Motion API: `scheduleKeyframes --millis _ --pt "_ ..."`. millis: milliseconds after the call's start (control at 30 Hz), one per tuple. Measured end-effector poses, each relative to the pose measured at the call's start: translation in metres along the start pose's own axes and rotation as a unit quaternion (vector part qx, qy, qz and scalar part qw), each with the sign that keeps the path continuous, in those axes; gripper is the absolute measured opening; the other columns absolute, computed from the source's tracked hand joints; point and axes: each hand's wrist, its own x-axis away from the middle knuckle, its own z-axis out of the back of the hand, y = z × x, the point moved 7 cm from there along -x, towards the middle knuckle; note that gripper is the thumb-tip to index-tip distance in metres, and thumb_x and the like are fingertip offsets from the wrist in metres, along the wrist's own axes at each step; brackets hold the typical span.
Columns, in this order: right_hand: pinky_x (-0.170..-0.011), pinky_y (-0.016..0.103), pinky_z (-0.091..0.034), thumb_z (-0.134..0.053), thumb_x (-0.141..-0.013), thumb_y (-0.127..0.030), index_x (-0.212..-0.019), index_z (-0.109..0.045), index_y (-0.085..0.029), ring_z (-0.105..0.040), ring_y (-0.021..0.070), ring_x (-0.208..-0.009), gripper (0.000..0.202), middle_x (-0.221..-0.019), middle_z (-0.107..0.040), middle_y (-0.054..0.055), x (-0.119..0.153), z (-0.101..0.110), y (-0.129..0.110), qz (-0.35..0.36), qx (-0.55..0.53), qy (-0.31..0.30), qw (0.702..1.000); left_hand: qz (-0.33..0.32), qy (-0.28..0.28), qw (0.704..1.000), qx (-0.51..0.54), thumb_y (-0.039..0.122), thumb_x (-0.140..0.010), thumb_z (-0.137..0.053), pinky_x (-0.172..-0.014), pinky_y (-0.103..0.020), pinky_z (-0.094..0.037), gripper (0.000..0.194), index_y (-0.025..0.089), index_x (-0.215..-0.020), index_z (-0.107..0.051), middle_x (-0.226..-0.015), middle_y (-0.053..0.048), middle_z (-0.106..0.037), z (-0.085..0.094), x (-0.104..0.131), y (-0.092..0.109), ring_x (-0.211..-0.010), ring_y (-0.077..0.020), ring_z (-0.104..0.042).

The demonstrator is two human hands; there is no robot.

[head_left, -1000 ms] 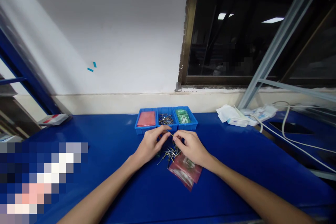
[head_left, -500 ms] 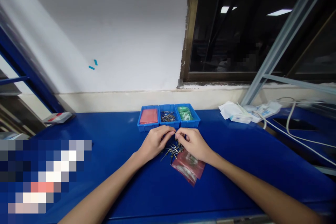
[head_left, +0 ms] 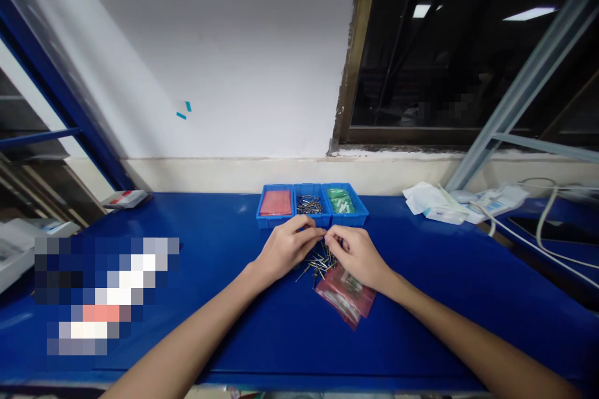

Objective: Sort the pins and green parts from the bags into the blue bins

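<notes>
My left hand (head_left: pixel 291 244) and my right hand (head_left: pixel 359 254) meet fingertip to fingertip over the blue table, both pinched closed. Whatever is between the fingers is too small to make out. Beneath them lies a loose pile of thin metal pins that look like blind rivets (head_left: pixel 318 266), partly hidden by my hands. A red translucent plastic bag (head_left: pixel 345 296) with pale contents lies below my right hand. Just beyond my hands stand three joined blue bins: one with red plastic bags (head_left: pixel 276 202), one with more rivets (head_left: pixel 309 204), one with green packets (head_left: pixel 340 201).
A white wall and a dark window stand behind the table (head_left: pixel 224 336). White papers (head_left: pixel 433 202) and white cables (head_left: pixel 543 224) lie at the back right. A small box (head_left: pixel 125 199) sits at the back left. Metal posts rise at both sides.
The whole view has shifted, so things appear farther right and slightly higher. My left fingers have changed their pose a little; both hands stay together over the rivets.
</notes>
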Motion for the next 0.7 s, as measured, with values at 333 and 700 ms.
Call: scheduleKeyframes --millis 333,700 --pt "-0.071 0.027 -0.048 -0.054 -0.094 -0.027 -0.1 -0.065 -0.02 -0.066 0.0173 -0.078 0.014 -0.087 -0.071 0.003 -0.004 0.0 0.012 -0.032 -0.059 0.008 0.998 0.078 0.016 0.991 0.108 0.022 -0.094 -0.056 -0.073 -0.026 -0.052 0.012 0.017 -0.101 -0.065 -0.091 -0.005 -0.071 0.001 -0.002 -0.006 -0.079 -0.0145 -0.066" --pt "-0.072 0.029 -0.046 -0.049 -0.097 -0.024 -0.088 -0.068 -0.02 -0.064 0.0178 -0.078 0.021 -0.085 -0.07 0.003 -0.006 0.003 0.008 -0.018 -0.021 -0.02 0.999 0.154 0.026 0.972 0.175 0.026 -0.089 -0.067 -0.065 -0.024 -0.049 0.01 0.017 -0.089 -0.069 -0.081 -0.001 -0.071 0.0 -0.006 -0.021 -0.07 -0.0127 -0.063"
